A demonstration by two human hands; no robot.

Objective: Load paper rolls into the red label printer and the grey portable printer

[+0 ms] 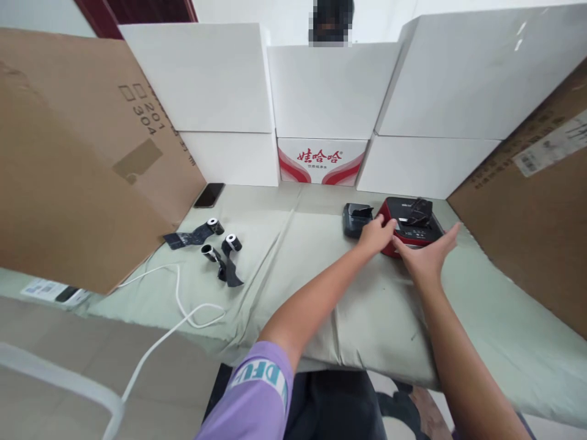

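A red-sided box-shaped printer (415, 229) with a black top sits at the right of the cloth-covered table, a dark crumpled strip (419, 212) sticking up from it. My left hand (376, 234) grips its left side near the front corner. Across the front, my right hand (426, 253) spans the printer, thumb at the front left corner and fingers stretched to the right side; some fingertips are hidden. Just left of the printer stands a smaller dark grey printer (354, 225), also with a black strip on top.
Several partly unrolled black paper rolls (233, 242) lie on the left, near a phone (210, 195) and a white cable (180, 299). White boxes (202, 79) wall the back; brown cardboard panels (82, 171) flank both sides. Part of another person shows behind the boxes.
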